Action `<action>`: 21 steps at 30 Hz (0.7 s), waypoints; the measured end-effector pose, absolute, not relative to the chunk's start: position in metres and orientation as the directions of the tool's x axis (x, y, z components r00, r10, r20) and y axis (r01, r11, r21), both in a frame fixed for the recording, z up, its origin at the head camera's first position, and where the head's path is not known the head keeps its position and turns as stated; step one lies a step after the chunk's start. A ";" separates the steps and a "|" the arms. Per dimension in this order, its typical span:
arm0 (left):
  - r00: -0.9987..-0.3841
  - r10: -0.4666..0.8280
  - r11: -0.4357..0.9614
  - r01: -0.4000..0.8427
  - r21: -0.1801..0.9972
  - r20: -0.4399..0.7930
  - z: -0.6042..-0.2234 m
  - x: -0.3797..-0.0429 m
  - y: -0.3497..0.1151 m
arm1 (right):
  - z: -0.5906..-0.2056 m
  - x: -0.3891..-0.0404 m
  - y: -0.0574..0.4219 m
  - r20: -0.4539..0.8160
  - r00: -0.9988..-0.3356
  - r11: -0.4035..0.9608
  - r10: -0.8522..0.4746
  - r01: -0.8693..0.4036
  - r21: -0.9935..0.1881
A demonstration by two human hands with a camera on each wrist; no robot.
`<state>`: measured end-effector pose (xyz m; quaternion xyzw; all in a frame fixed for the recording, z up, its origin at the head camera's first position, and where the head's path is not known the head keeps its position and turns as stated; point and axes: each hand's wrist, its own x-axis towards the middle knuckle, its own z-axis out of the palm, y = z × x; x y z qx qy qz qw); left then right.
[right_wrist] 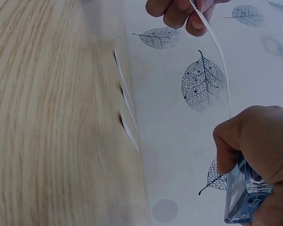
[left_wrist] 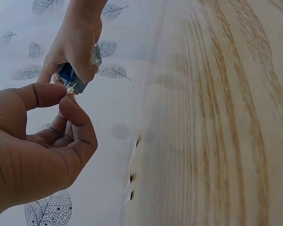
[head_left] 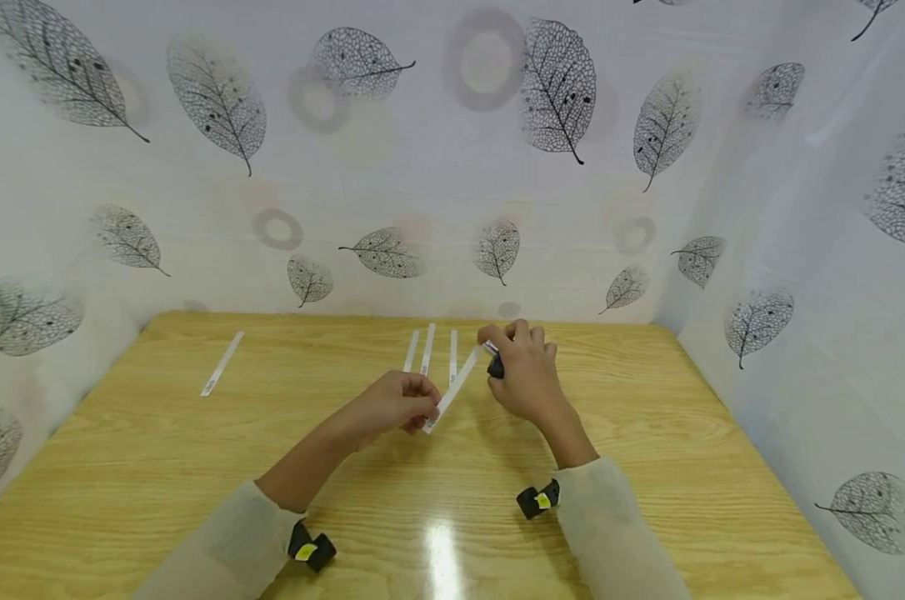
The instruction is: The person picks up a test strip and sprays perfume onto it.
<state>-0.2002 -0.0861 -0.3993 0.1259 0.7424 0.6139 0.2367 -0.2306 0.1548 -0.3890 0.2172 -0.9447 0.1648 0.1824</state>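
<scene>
A narrow white paper strip [head_left: 458, 383] slants above the table between my two hands, with small print near its lower end. My left hand [head_left: 388, 404] pinches that lower end between thumb and index finger. At the upper end is my right hand [head_left: 531, 375], gripping a small dark-and-clear plastic device [head_left: 495, 365]. Seen from the right wrist, this device [right_wrist: 245, 193] has a see-through bluish body with metal-looking parts inside; I cannot tell its kind. The strip bows slightly and its far end disappears behind the right fingers [right_wrist: 228, 148].
Three similar strips [head_left: 427, 350] lie near the back of the wooden table [head_left: 310, 517], just beyond my left hand. Another strip [head_left: 222, 364] lies alone at the back left. A leaf-printed curtain [head_left: 422, 192] closes off the back and sides.
</scene>
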 end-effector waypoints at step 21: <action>-0.855 0.474 0.216 -0.118 0.969 -0.210 -0.402 -0.201 -0.085 | -0.390 -0.231 0.155 0.425 -0.843 0.861 -0.331 -0.454 -0.230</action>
